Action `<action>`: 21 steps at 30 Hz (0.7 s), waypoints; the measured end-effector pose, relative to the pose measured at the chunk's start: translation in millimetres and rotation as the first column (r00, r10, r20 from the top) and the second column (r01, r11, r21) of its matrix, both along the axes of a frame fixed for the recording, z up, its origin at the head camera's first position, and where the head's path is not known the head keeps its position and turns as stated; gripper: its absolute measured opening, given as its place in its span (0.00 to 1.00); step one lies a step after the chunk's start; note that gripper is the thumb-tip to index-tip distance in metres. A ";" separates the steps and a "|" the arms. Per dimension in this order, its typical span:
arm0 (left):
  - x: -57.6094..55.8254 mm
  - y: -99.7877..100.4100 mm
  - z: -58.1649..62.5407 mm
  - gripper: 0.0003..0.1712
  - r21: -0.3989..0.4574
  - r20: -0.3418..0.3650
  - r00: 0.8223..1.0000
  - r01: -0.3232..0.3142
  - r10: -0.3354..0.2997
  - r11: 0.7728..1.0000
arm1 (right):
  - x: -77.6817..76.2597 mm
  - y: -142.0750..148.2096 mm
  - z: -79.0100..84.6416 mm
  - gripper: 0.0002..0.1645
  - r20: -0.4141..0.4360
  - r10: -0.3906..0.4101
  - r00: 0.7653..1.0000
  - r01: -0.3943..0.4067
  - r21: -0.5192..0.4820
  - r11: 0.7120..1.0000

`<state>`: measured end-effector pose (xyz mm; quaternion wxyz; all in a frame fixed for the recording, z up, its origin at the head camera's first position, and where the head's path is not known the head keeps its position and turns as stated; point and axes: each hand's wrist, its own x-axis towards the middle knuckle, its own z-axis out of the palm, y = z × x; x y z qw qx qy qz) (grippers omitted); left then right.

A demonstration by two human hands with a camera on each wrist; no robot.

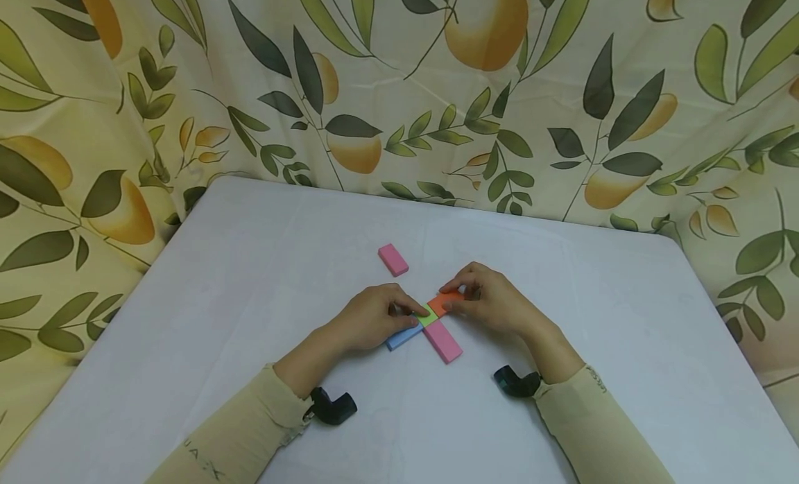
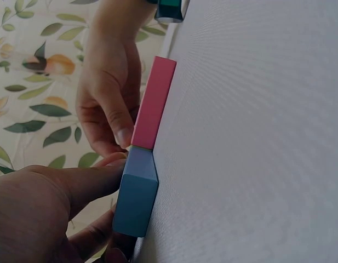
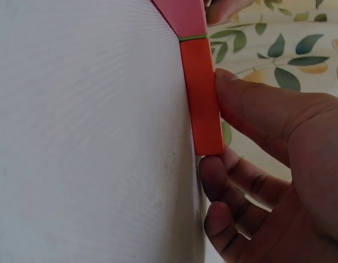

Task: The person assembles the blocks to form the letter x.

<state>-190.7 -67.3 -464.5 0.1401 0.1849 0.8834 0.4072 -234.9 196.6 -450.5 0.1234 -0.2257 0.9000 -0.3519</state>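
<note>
A: Where do we locate the blocks on the white table (image 1: 281,262)?

B: We find the small green block (image 1: 429,319) at the centre of a cluster; the blue block (image 1: 404,338) meets it on the left, the orange block (image 1: 439,303) on the far right, and the near pink block (image 1: 444,343) on the near right; the far pink block (image 1: 392,260) lies apart, beyond the cluster.

A: How do we record the left hand (image 1: 374,319)?

B: We see its fingers bent and drawn in; the thumb bears on the blue block, which the hand grips, and the index fingertip rests at the green block; we cannot tell how firmly it presses.

A: And the right hand (image 1: 497,304)?

B: We see it pinch the orange block; the thumb sits along the near side, with a fingertip at the opposite side; the remaining fingers are curled.

A: What else do we note?

B: We note a black device at each cuff, left (image 1: 333,406) and right (image 1: 517,381); a fruit-and-leaf patterned cloth (image 1: 412,172) hangs behind the table.
</note>
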 end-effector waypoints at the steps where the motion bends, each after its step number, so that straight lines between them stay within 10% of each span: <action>1: 0.0 0.0 0.1 0.12 0.001 0.001 1.000 0.000 0.000 1.000 | 0.0 0.0 0.0 0.13 -0.001 0.001 1.000 -0.001 0.001 1.000; 21: -0.5 -0.4 -0.6 0.12 0.004 0.008 1.000 -0.003 0.003 1.000 | 0.4 0.3 1.7 0.13 -0.005 0.006 1.000 -0.006 0.022 1.000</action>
